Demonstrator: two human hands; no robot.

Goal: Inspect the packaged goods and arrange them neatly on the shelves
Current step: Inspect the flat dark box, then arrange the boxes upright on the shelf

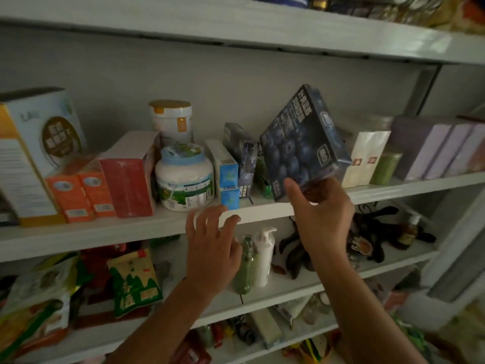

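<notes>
Your right hand (321, 214) grips the tilted blueberry box (301, 145) by its lower edge; your left hand (212, 248) hovers, fingers spread, holding nothing; next, probably, stand it upright on the shelf (131, 229).

Middle shelf (157, 228): a tall carton (29, 164) is standing at far left. Two small cartons (81, 191) are sitting just right of it, then a wrapped box (128, 186), then a wide jar (185, 179). A lidded tub (172, 122) is standing behind the jar. Slim boxes (225, 166) are sitting just right of the jar. The right hand (322, 222) is holding a tilted box (301, 143) over the shelf front, right of those. A row of upright boxes (433, 148) is standing at far right. The left hand (212, 248) is hovering before the shelf edge. A pump bottle (263, 256) is standing on the shelf below, between the hands.
</notes>
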